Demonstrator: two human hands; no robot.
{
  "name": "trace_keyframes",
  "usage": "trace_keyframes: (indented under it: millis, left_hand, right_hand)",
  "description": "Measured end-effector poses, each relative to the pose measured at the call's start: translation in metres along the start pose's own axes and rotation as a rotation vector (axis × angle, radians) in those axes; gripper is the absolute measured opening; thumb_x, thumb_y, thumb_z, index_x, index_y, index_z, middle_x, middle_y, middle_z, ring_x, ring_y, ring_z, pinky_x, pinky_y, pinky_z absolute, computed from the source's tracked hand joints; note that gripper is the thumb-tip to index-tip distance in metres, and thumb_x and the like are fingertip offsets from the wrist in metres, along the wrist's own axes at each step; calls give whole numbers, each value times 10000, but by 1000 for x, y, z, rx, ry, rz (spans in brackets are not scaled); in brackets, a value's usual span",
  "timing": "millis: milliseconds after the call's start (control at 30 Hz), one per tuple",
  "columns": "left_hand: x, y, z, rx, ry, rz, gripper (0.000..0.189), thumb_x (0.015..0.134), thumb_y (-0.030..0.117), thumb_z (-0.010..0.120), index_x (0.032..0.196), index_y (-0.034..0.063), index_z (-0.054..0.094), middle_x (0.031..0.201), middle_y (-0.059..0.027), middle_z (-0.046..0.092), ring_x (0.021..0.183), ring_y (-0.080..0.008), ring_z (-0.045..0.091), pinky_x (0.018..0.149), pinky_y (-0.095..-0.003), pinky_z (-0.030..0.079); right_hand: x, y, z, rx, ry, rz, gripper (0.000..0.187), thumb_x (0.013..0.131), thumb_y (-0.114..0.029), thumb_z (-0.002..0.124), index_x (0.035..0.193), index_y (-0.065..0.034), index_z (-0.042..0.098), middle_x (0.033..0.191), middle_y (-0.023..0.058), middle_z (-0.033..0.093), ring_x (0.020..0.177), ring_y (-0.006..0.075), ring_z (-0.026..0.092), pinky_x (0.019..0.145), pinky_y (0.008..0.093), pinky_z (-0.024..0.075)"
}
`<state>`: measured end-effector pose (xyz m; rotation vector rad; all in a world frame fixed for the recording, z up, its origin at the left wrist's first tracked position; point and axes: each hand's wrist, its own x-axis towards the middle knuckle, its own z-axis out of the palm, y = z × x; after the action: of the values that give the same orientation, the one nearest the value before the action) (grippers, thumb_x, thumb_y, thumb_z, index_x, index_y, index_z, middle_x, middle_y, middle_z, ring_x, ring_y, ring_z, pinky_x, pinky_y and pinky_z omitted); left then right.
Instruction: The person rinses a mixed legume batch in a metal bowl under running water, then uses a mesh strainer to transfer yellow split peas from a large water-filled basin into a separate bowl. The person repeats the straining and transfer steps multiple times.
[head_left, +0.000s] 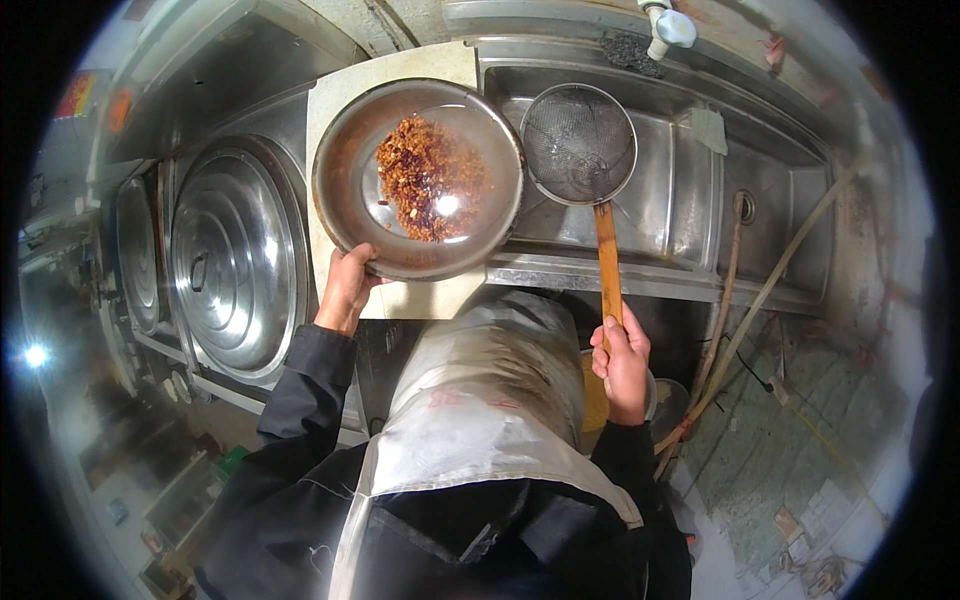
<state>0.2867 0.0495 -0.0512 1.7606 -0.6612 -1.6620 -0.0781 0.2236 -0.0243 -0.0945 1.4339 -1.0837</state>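
Note:
My left hand grips the near rim of a wide metal basin, thumb on top. Inside it lies a loose heap of reddish-brown grains or beans, with a bright glare spot over them. My right hand is closed around the flat wooden handle of a round wire-mesh strainer. The strainer's mesh looks dark and holds no visible solids. It is over the left part of a stainless steel sink, just right of the basin and close to its rim.
A pale board lies beneath the basin. Large domed metal lids cover round openings in the counter at left. A tap juts over the sink's back edge. Two long poles lean across the sink's right end. Containers partly show beside my apron.

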Motion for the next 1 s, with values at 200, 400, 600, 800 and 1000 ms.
trace_keyframes:
  millis: [200, 400, 600, 800, 1000]
  left_hand:
    - [3, 1, 0, -9, -2, -7, 333, 856, 38, 490, 1157, -103, 483, 1002, -184, 605, 791, -287, 656, 608, -392, 561]
    - [5, 2, -1, -7, -31, -2, 351, 857, 33, 489, 1178, -109, 469, 1010, -201, 615, 786, -295, 661, 608, -395, 560]
    - [6, 2, -1, -9, -20, 3, 361, 859, 34, 488, 1185, -120, 464, 1022, -219, 622, 795, -316, 667, 614, -404, 562]
    - [5, 5, 1, 16, -12, 6, 351, 859, 42, 491, 1167, -128, 475, 1026, -220, 624, 811, -319, 671, 626, -402, 566]
    - [4, 7, 2, 9, -9, 18, 324, 842, 56, 499, 1119, -112, 502, 951, -190, 639, 743, -279, 678, 596, -366, 597]
  right_hand:
    - [1, -2, -3, 60, -53, 20, 399, 1009, -138, 461, 1398, -53, 458, 758, 37, 535, 475, 39, 381, 399, 191, 288]
    - [4, -2, -7, 138, -26, 6, 370, 1008, -142, 474, 1365, -49, 486, 750, 39, 547, 464, 45, 384, 392, 196, 296]
    - [9, -8, -15, 129, 40, -74, 326, 1019, -148, 472, 1329, -55, 511, 749, 35, 557, 455, 45, 387, 386, 200, 300]
    - [11, -9, -19, 88, 82, -110, 340, 1013, -139, 473, 1342, -62, 507, 739, 30, 554, 455, 40, 392, 380, 195, 282]
    - [10, -7, -15, 76, 63, -80, 325, 1017, -143, 473, 1327, -53, 517, 742, 18, 546, 469, 36, 390, 396, 193, 300]
